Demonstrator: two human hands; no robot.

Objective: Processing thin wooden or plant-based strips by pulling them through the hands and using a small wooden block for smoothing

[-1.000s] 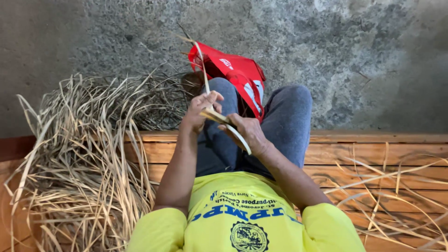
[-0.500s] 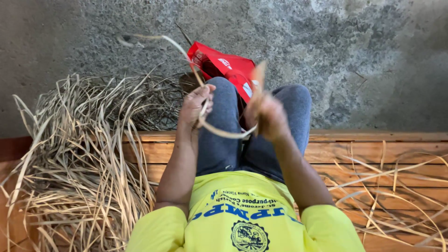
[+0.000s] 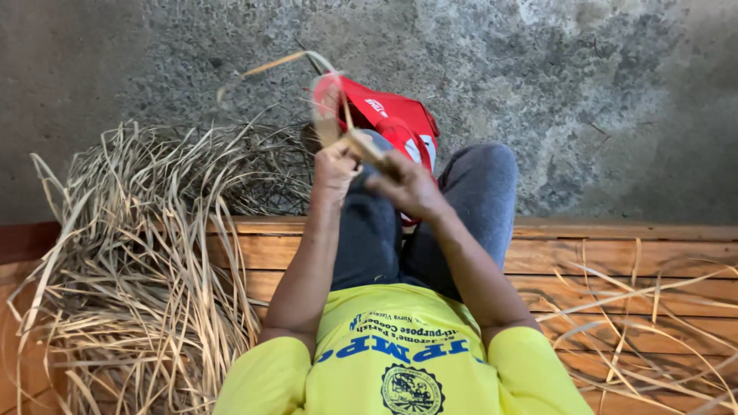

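I sit on a wooden bench [image 3: 584,253] in a yellow shirt and grey trousers. Both hands are raised over my knees and meet on one dry straw strip [image 3: 327,115]. My left hand [image 3: 335,165] is closed around the strip's lower part. My right hand [image 3: 407,184] pinches the strip just beside it. The strip loops up and to the left above my hands, blurred by motion, with its free end pointing left.
A big heap of dry straw strips [image 3: 131,284] lies on my left, over the bench and the floor. Several loose strips [image 3: 653,330] lie on the bench to my right. A red bag [image 3: 396,123] rests on the concrete floor [image 3: 576,92] beyond my knees.
My hands have come together and risen slightly. The strip, held straight a second ago, now curls in a loop above the hands with its end swung left.
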